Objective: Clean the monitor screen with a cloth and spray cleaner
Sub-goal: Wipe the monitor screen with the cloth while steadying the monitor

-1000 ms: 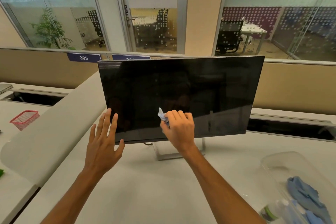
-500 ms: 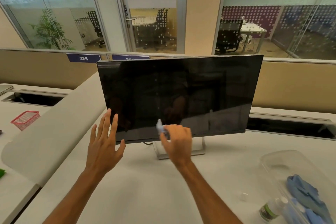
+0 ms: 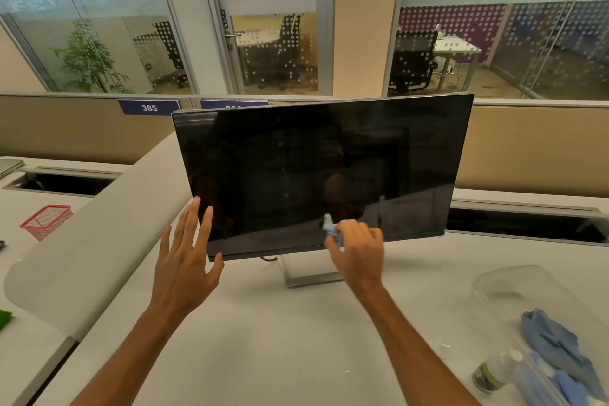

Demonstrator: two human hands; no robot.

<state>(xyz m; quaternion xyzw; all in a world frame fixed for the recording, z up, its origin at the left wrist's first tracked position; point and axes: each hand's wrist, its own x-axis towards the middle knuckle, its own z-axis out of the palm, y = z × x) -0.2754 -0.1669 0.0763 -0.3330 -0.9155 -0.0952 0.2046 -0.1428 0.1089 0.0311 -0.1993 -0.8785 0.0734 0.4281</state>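
Your right hand point(image 3: 357, 249) pinches a blue cloth point(image 3: 331, 227) against the monitor point(image 3: 313, 168)'s bottom edge; your left hand point(image 3: 184, 260) hovers nearby, fingers spread, holding nothing.

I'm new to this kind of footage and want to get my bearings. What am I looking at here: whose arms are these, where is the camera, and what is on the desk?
There is no machine here: the arms belong to a person wearing a wide-angle camera on the head, so you look forward and down at their own hands. The right hand grips a small blue cloth against the lower part of the dark monitor, which stands on a white desk. The left hand is spread open by the monitor's lower left corner; whether it touches is unclear. At the lower right, a clear plastic container holds more blue cloths, and a small bottle lies beside it. A red mesh basket sits on the neighbouring desk.
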